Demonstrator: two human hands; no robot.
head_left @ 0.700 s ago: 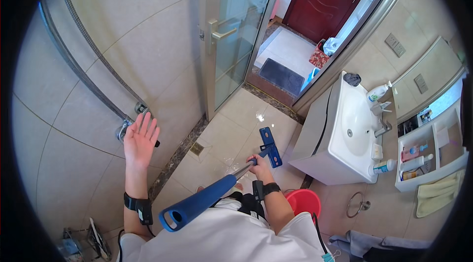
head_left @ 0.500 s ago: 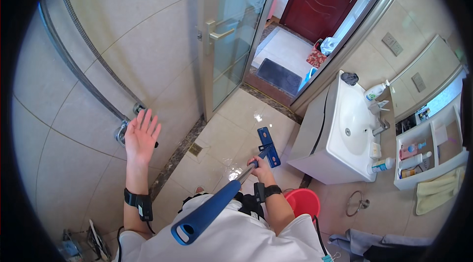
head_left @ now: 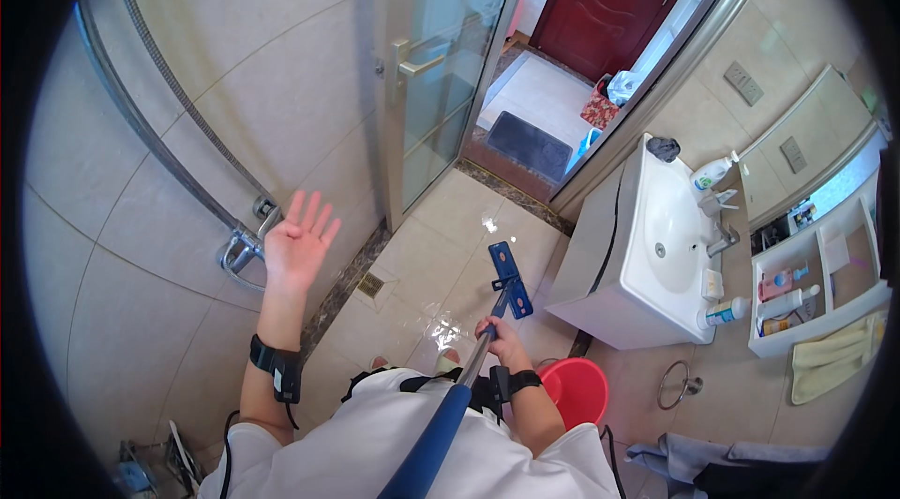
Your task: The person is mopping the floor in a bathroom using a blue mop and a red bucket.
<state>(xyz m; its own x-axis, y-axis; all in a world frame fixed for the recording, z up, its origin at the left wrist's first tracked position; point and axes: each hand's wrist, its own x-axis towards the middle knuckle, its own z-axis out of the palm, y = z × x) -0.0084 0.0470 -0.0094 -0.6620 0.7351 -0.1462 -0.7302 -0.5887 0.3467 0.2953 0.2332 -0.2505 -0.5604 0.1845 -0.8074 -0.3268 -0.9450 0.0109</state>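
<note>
My left hand is raised beside the shower mixer tap on the left wall, palm up. Its fingers are spread and it holds nothing. Wrapped round the pole of a flat mop is my right hand, in front of my body. The mop's blue grip slants down past my shirt and leaves the lower edge. Its blue rectangular head rests on the tiled floor ahead of that hand. A black strapped device sits on each wrist.
Close to my right stands a red bucket. A white washbasin on a cabinet takes up the right side. Ahead, a glass door stands open onto a hallway with a dark mat. Wet patches shine on the floor near a drain.
My left hand has moved right, and its thumb now folds across the palm. The mop's grip end has swung down and right toward the lower edge; its head stays nearly in place.
</note>
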